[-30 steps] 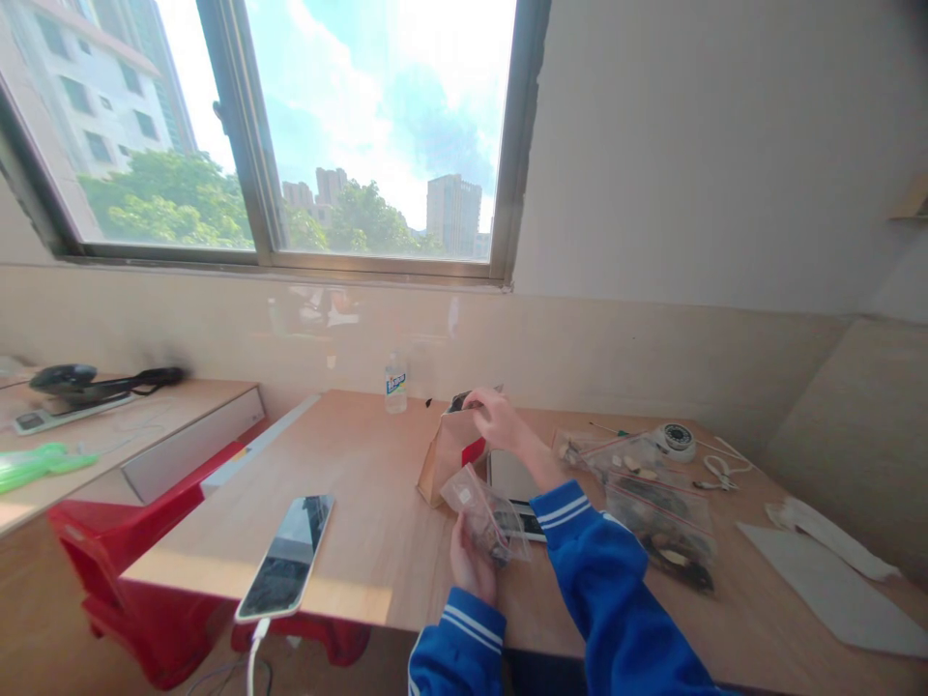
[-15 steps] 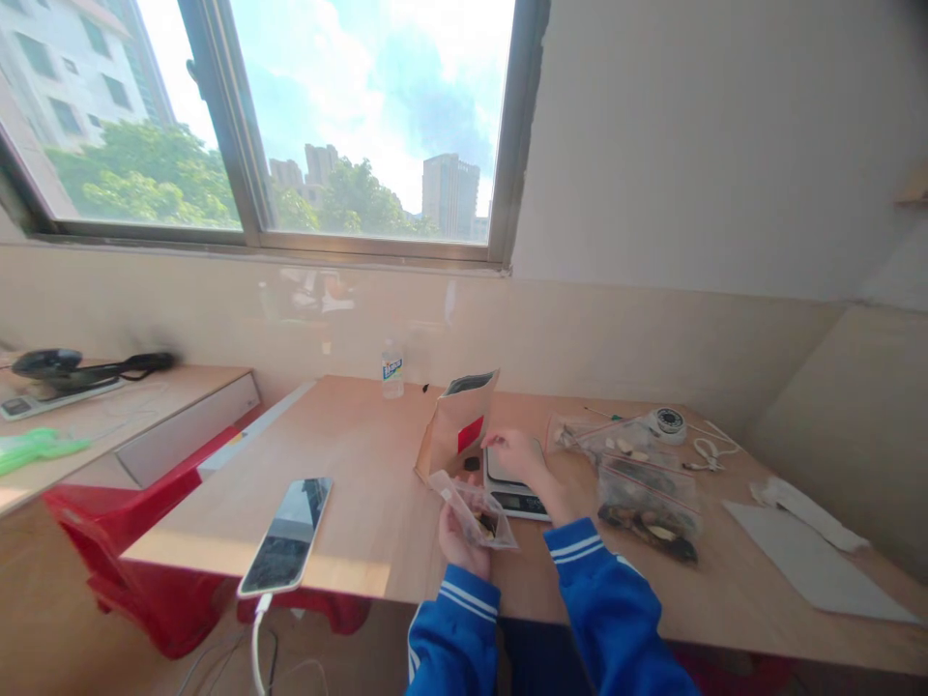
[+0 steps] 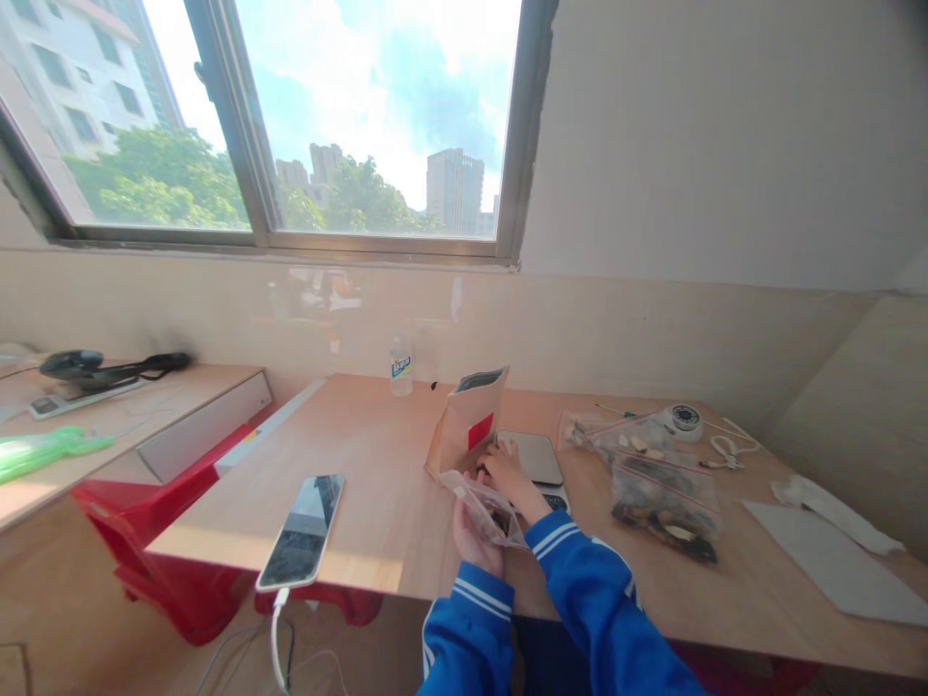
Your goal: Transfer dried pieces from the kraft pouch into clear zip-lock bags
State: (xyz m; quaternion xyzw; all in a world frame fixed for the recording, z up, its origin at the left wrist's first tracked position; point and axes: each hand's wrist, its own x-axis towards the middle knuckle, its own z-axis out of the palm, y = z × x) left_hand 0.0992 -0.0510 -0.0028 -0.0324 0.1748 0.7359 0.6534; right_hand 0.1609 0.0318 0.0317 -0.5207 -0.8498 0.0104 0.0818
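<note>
Near the paper pouch [image 3: 465, 425], the left hand [image 3: 474, 541] holds a filmy bag [image 3: 487, 505].

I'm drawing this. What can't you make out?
Head view, all:
Inside the kraft pouch: hidden by its front wall.
Under the right hand: fingers cover it.
Digital scale reading: too small, partly behind the wrist.
White charging cable: cut off by the bottom edge.

the hands [image 3: 507, 472] are bare and blue sleeves [image 3: 605, 604] carry white-striped cuffs [image 3: 484, 592].
</note>
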